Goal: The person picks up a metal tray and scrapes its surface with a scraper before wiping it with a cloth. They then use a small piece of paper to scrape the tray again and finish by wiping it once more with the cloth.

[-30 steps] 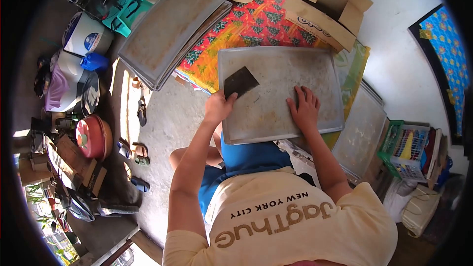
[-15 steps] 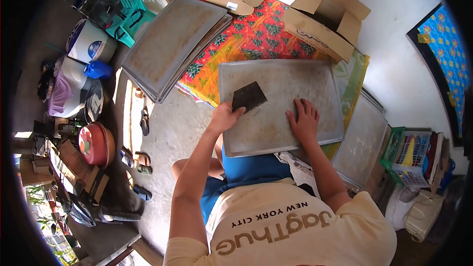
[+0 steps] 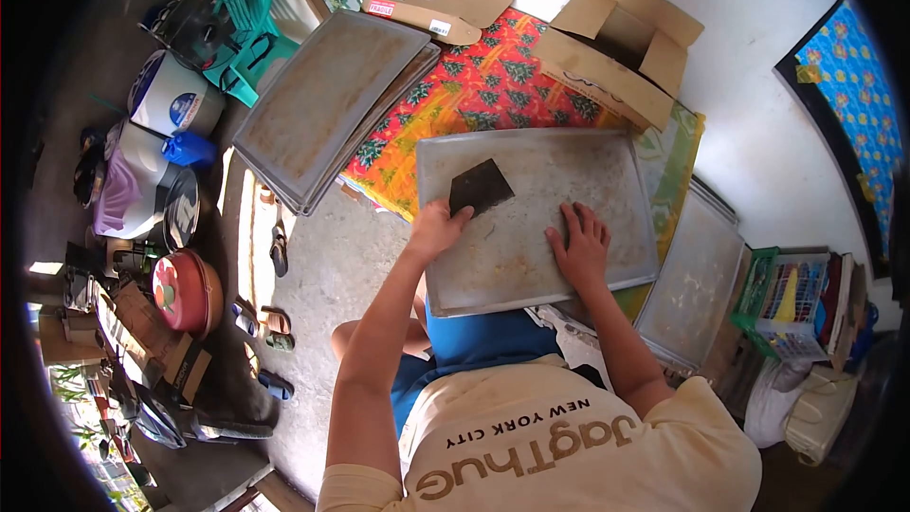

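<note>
A large grey metal baking tray (image 3: 531, 270) with brownish stains lies in front of me, its near edge over my lap. My left hand (image 3: 438, 230) grips a dark, flat, angular plate like a scraper (image 3: 481, 187), between thumb and fingers. That plate rests against the tray's surface near its left side. With fingers spread, my right hand (image 3: 580, 248) lies on the right part of the tray. The fingers under the plate in my left hand are partly hidden.
A stack of similar trays (image 3: 332, 95) stands at the back left. On the red patterned tablecloth (image 3: 493, 85) sit a closed carton (image 3: 464, 0) and an open cardboard box (image 3: 588, 76). More trays (image 3: 697, 275) lean at right, near a green basket (image 3: 758, 299). Slippers (image 3: 277, 320) lie on the floor.
The view has tilted slightly, so most things sit lower. Relative to the tray, my left hand and the dark plate have slid a little toward the far edge. My right hand stays in place.
</note>
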`<state>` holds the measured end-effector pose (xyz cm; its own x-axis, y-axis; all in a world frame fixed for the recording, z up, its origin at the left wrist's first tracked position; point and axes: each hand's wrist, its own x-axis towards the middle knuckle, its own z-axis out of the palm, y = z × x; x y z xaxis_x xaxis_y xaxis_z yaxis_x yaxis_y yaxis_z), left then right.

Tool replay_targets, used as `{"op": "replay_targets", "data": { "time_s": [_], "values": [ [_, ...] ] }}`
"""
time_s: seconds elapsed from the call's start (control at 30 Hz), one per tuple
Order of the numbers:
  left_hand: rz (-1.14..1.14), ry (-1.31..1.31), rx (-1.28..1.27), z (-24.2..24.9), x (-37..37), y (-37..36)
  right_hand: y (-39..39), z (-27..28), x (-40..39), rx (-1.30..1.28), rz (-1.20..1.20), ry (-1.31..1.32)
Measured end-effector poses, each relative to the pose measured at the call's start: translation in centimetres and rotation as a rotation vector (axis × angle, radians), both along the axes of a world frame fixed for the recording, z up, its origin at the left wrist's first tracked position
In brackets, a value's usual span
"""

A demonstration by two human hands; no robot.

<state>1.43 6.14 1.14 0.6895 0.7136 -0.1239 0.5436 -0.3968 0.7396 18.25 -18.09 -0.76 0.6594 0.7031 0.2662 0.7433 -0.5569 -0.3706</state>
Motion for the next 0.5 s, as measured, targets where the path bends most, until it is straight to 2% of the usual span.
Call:
{"op": "replay_targets", "data": {
  "time_s": [0.1,0.23,0.43,0.5],
  "values": [
    [-0.024,-0.007,-0.031,-1.3,-0.3,0.9,0.1,0.1,0.1,0.006,0.005,-0.006],
    [0.007,-0.002,-0.11,0.5,-0.1,0.8,0.1,0.1,0.1,0.005,0.002,-0.006],
    [-0.075,-0.094,-0.187,-1.5,-0.3,1.6,0.1,-0.1,0.1,0.006,0.003,-0.019],
    [-0.044,-0.031,-0.139,-1.6,-0.2,1.8,0.1,-0.1,0.1,0.004,0.003,-0.022]
  ]
}}
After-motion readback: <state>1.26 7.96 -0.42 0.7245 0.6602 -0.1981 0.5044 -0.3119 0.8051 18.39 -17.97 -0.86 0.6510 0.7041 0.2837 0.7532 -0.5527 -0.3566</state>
